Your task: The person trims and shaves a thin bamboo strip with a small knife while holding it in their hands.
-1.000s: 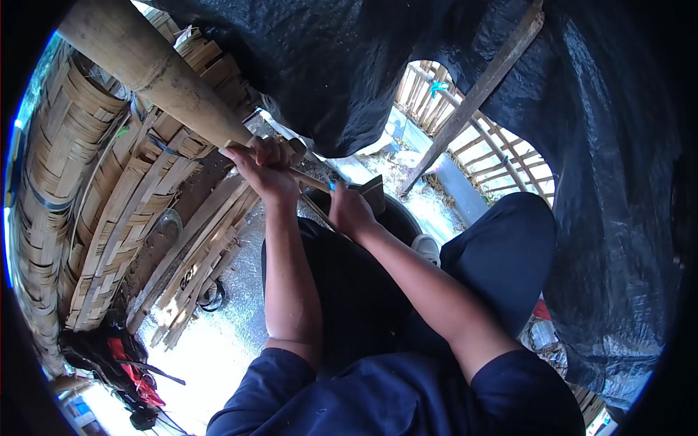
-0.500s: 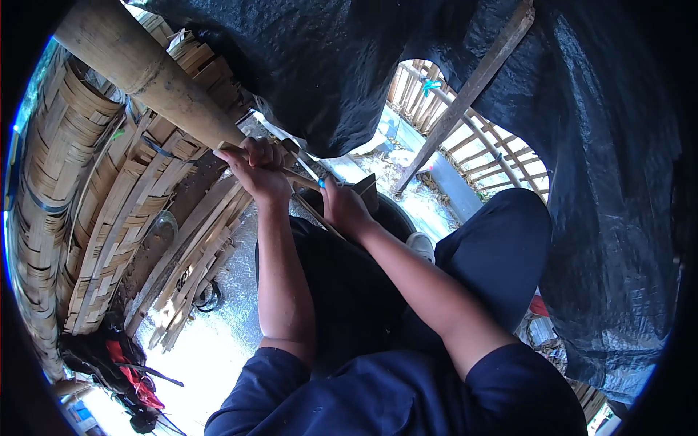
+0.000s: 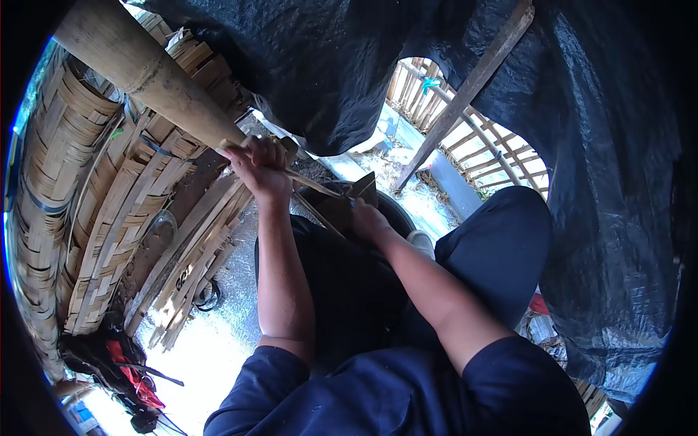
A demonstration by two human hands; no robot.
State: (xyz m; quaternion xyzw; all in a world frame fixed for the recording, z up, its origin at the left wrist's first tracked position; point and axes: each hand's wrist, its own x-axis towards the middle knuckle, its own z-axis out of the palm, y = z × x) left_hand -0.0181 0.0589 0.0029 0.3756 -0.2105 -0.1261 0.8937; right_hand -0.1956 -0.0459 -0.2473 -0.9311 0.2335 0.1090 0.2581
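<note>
My left hand [image 3: 260, 166] is wrapped round a thin light-brown strip [image 3: 313, 182] close to the lower end of a thick bamboo pole. The strip slants down to the right from my fist. Near its far end my right hand [image 3: 367, 218] is closed on a small tool [image 3: 352, 200] with a bit of blue at the grip; the tool's blade is too small to make out clearly. Beneath the hands is a dark round container [image 3: 396, 215] with flat brown pieces [image 3: 366, 189] standing in it.
The thick bamboo pole [image 3: 149, 73] slants in from the upper left. Rolled woven bamboo panels [image 3: 65, 189] and split strips [image 3: 196, 254] lie at left. Black plastic sheeting [image 3: 603, 182] hangs above and right, beside a wooden pole [image 3: 469, 94]. A red and black item [image 3: 134, 370] lies lower left.
My right hand has moved down and to the right along the strip, away from my left hand, which keeps its hold in nearly the same place.
</note>
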